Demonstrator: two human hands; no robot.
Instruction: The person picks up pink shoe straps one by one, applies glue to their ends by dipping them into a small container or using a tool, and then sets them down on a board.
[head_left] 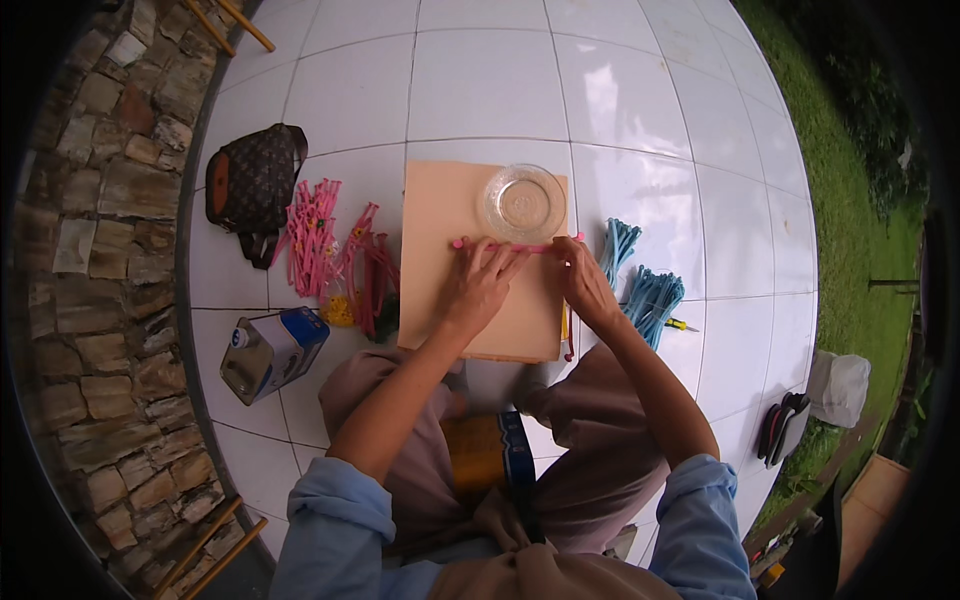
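A thin pink strip with a small round knob at each end lies crosswise on a tan board. My left hand rests over its left part, fingers stretched out and lying flat. At the strip's right end, my right hand is closed, thumb and fingers pinching it just inside the knob. Just beyond the strip, a clear glass dish sits on the board. Parts of the strip are hidden beneath my fingers.
Pink knobbed strips, darker pink ones and a dark patterned bag lie left, near a metal can. Blue-grey bundles and a yellow-black tool lie right. Another yellow-blue can stands between my legs.
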